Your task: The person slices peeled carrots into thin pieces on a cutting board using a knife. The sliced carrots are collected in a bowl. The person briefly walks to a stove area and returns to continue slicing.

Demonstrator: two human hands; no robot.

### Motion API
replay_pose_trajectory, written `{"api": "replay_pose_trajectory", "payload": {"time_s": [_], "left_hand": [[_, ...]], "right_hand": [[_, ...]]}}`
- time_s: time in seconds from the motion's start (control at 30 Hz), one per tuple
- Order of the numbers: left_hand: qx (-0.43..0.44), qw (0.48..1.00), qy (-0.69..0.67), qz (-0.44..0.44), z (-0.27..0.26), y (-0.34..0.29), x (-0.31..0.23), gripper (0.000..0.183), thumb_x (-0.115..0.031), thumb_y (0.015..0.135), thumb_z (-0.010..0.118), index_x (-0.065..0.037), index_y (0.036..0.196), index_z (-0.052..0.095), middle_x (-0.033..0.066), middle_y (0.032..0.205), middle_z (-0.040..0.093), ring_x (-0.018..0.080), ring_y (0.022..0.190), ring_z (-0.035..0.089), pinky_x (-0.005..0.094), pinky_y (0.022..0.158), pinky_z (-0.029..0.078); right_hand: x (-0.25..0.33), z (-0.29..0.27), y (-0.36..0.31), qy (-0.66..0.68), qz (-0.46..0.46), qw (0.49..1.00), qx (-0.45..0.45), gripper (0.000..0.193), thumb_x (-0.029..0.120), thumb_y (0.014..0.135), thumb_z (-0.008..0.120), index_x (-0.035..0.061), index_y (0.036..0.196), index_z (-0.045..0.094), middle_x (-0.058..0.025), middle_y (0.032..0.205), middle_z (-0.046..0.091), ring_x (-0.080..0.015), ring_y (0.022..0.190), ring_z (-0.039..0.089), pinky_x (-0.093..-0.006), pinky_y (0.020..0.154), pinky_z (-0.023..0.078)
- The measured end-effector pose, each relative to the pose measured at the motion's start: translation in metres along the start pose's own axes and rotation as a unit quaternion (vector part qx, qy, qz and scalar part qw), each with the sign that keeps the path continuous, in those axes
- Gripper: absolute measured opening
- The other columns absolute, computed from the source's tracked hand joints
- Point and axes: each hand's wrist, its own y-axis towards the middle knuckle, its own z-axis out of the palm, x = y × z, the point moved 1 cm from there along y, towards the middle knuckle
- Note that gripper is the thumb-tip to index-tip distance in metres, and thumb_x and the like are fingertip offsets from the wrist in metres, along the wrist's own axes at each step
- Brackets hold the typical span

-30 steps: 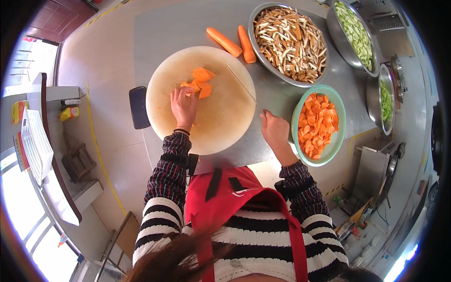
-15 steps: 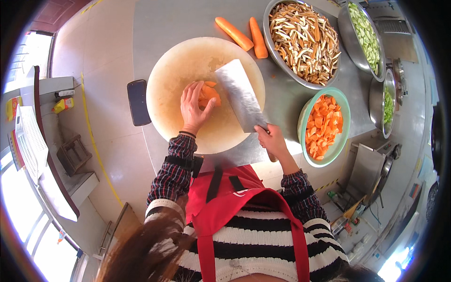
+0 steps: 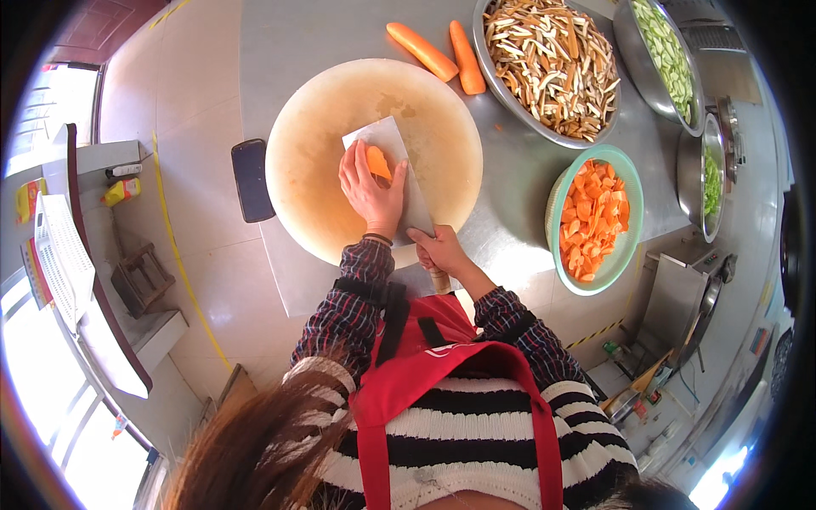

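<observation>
The board is set on the table, the phone just left. Over the board the cleaver is held, carrot pieces on its blade. Two carrots are laid behind the board, left of a bowl of strips. A basin of slices is placed before that bowl. Two further bowls are sited farther right.

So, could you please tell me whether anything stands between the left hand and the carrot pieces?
Nothing visible does: the left hand curls around the carrot pieces. The cleaver in the right hand has its blade behind them in this view.
</observation>
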Motion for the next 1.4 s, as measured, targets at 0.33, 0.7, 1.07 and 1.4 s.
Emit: {"api": "replay_pose_trajectory", "payload": {"time_s": [0.33,0.7,1.07,1.4], "left_hand": [[0.069,0.963,-0.223,0.131,0.024,-0.061,-0.196,0.066,-0.022,0.079,0.081,-0.004,0.135,0.053,0.0170,0.137,0.053,0.0382,0.127,0.047,0.0489,0.109,0.037],[0.080,0.951,-0.163,0.249,0.167,-0.174,-0.364,0.029,-0.024,0.087,0.072,-0.005,0.106,0.060,0.0124,0.105,0.062,0.0359,0.102,0.055,0.0467,0.097,0.041],[0.138,0.896,-0.262,0.331,0.102,-0.202,-0.358,0.058,-0.032,0.090,0.073,-0.001,0.133,0.050,0.0176,0.131,0.053,0.0386,0.119,0.050,0.0476,0.104,0.038],[0.228,0.923,-0.195,0.242,0.108,-0.161,-0.295,0.046,-0.016,0.087,0.069,-0.002,0.128,0.054,0.0177,0.122,0.056,0.0378,0.115,0.053,0.0490,0.098,0.044]], "right_hand": [[0.006,-0.089,-0.163,0.032,-0.151,0.971,-0.184,0.032,0.019,0.099,0.067,0.0032,0.075,0.052,0.0010,0.057,0.047,-0.0084,0.046,0.043,-0.0272,0.043,0.036],[-0.049,-0.231,-0.340,0.033,-0.220,0.851,-0.477,0.030,0.022,0.098,0.065,-0.0063,0.089,0.065,-0.0036,0.063,0.058,-0.0096,0.052,0.052,-0.0309,0.047,0.042],[-0.078,-0.295,-0.358,-0.211,-0.246,0.792,-0.518,0.027,0.024,0.096,0.065,-0.0015,0.090,0.068,-0.0214,0.067,0.063,-0.0376,0.056,0.060,-0.0434,0.055,0.046],[-0.066,-0.246,-0.353,-0.177,-0.230,0.810,-0.509,0.026,0.022,0.096,0.067,-0.0036,0.092,0.068,-0.0180,0.060,0.058,-0.0294,0.047,0.055,-0.0399,0.048,0.044]]}}
